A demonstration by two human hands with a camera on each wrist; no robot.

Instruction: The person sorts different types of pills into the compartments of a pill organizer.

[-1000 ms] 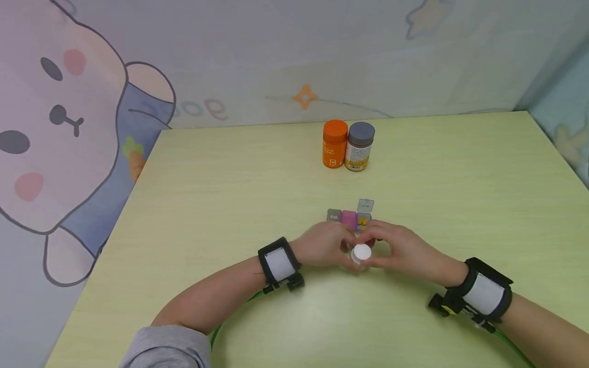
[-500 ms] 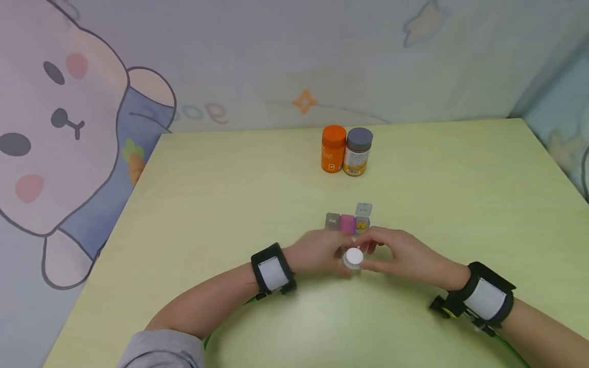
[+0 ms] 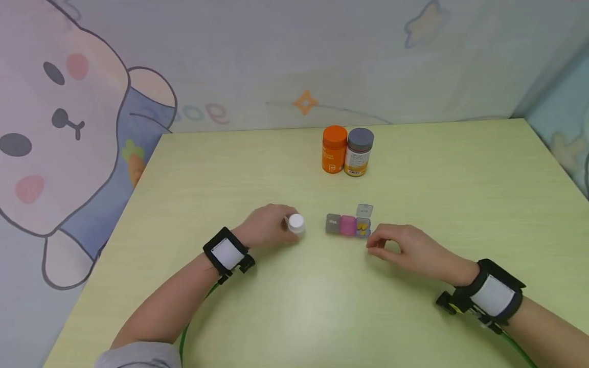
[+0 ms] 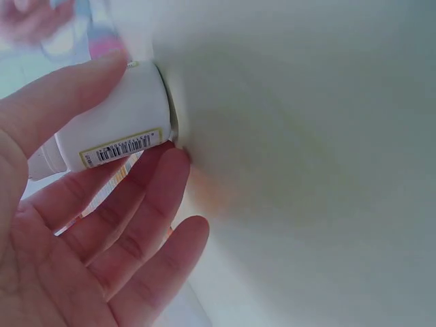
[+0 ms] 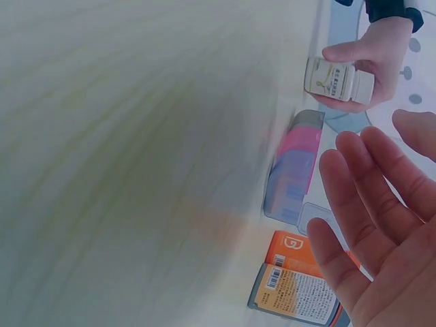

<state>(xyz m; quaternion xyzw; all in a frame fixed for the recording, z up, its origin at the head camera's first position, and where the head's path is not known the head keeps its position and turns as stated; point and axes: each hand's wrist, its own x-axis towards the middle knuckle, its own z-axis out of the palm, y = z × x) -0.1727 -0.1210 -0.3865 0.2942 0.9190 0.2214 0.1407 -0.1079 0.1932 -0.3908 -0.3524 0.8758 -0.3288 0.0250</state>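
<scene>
A white bottle [image 3: 297, 225] is held upright by the left hand [image 3: 266, 226], thumb on one side and curled fingers on the other, with the little finger held apart from it; a barcode [image 4: 126, 146] is shown on its label in the left wrist view; whether the table [image 3: 230, 174] is touched by its base cannot be told. The bottle is placed to the left of the pillbox [image 3: 347, 225], well apart from it. Nothing is seen to be held by the right hand [image 3: 407, 249]; its fingers are loosely bent and partly opened, and its fingertips are placed just beside the pillbox's right end. The pillbox is made up of a grey, a pink and a bluish clear compartment in a row; the lid [image 3: 365, 210] of the clear one is raised, and yellow pills [image 3: 363, 226] are seen inside. Farther back, an orange jar [image 3: 334, 151] and a grey-capped jar [image 3: 358, 153] are stood upright side by side; behind the table, a bear [image 3: 69, 117] is printed on the pale wall [image 3: 257, 51]; a strap [image 3: 226, 254] is worn on each wrist.
</scene>
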